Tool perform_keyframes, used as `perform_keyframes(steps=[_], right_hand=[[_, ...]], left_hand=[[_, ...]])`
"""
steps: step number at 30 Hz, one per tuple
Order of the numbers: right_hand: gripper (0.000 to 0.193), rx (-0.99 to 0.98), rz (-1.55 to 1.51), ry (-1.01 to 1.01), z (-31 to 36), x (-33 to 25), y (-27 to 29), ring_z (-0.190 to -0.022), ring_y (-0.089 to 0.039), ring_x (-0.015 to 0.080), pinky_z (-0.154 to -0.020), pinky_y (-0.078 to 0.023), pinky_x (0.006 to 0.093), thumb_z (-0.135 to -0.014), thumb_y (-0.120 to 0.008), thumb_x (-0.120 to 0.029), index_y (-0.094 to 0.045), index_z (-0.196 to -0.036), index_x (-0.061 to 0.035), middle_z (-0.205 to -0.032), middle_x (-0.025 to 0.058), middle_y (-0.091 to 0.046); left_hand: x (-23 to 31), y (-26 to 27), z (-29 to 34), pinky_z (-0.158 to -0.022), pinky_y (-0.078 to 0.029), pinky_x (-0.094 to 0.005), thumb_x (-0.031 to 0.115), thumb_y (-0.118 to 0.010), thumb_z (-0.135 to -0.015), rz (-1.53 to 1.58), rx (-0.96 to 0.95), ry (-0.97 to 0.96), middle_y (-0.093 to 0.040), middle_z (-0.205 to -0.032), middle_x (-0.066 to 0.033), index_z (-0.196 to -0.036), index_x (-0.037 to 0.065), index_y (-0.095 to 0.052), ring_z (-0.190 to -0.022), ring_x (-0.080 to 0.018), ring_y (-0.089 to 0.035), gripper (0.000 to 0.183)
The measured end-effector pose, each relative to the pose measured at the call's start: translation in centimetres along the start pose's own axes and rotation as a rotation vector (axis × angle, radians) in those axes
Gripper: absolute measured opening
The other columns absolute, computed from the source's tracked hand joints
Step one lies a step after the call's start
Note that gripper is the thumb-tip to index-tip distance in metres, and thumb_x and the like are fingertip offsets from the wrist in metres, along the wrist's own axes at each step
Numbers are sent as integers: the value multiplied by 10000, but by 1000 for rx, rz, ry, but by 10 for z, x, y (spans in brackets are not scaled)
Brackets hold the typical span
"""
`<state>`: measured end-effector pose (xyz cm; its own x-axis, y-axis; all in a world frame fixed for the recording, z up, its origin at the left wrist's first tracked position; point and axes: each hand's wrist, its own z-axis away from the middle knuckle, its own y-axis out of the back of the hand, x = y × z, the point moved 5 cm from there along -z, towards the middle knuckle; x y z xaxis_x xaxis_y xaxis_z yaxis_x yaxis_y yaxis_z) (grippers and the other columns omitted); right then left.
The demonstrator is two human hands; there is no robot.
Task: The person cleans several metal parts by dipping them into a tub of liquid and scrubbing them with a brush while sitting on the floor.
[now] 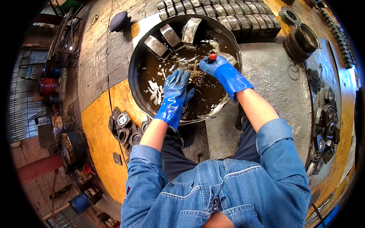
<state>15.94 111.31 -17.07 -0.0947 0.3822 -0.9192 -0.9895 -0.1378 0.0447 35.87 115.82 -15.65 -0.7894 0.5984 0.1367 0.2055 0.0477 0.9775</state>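
A wide round metal basin (134, 85) of murky brown liquid (152, 70) stands in front of me. Both hands wear long blue rubber gloves. My left hand (175, 93) is over the liquid with fingers stretched forward and thumb apart; whatever is beneath its palm is hidden. To its right, my right hand (213, 67) is closed round a red-and-black handle (212, 57); the tool's working end does not show. Three wet metal blocks (156, 46) lean along the basin's far wall. Pale foam (155, 91) floats beside my left hand.
Rows of metal blocks (243, 23) line the far side. Stacked metal rings (298, 45) stand at the right, with loose metal parts (326, 131) nearer. More ring-shaped parts (127, 129) lie left of the basin. A dark rounded object (119, 21) sits far left; drums (48, 86) stand beyond.
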Motion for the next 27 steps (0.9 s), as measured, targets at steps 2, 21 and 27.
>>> perform_keyframes(steps=[2, 21, 27], right_hand=[[229, -75, -72, 113, 17, -17, -5, -770, -628, 110, -762, -538, 327, -915, -646, -259, -684, -896, -34, -820, 39, -699], [501, 109, 652, -200, -5, 24, 28, -1045, -704, 348, -915, -542, 397, -818, -714, -441, -731, -1142, -59, -1079, 199, -738], [419, -163, -113, -20, 32, -23, 0, -822, -704, 186, -723, -538, 318, -864, -739, -440, -766, -1015, -50, -892, 115, -760]], left_hand=[[2, 0, 0, -1145, -387, -488, 340, -797, -762, 0, -60, -2, -590, -1403, -174, -1423, 106, -531, -1337, -371, -523, 750], [4, -9, -30, -1169, -360, -479, 302, -724, -800, -213, -450, -302, -591, -1432, -133, -1315, 134, -623, -1391, -334, -492, 551], [-12, -43, -23, -1140, -392, -479, 305, -546, -941, -197, -634, -147, -638, -1354, -89, -1277, 190, -633, -1307, -277, -559, 366]])
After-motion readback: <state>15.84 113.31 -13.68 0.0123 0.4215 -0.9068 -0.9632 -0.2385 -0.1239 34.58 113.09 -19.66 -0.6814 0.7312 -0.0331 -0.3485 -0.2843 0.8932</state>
